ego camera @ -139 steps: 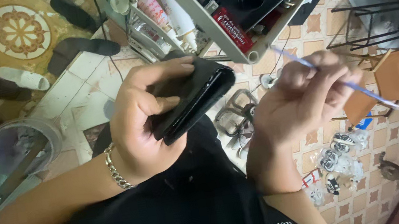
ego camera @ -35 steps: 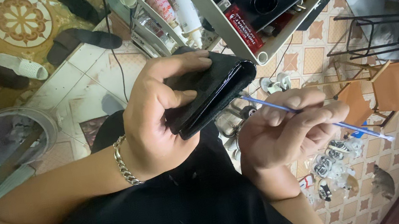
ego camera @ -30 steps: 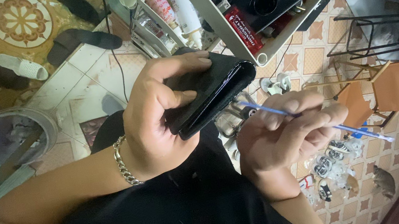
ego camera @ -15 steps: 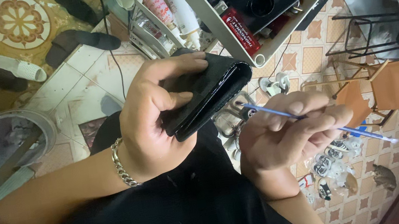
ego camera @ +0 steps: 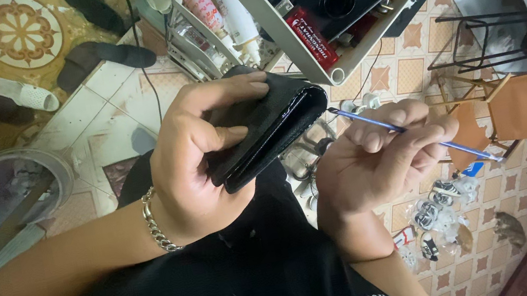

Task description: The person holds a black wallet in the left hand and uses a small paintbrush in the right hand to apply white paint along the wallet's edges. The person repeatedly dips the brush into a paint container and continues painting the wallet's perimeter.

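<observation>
Tiled floor (ego camera: 401,75) behind | left hand (ego camera: 198,162) grips black folded leather wallet (ego camera: 268,133), unchanged | right hand (ego camera: 376,161) pinches thin blue stick (ego camera: 410,130), tip drawn slightly off wallet's edge

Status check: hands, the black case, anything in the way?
Left hand grips black case edge-up. Right hand pinches thin blue tool, tip at case's end. Nothing between them.

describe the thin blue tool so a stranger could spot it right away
Start at the right hand, palm up at centre frame. The thin blue tool lies pinched across its fingers, tip toward the black wallet in the left hand. It is the only slim blue rod there.
</observation>
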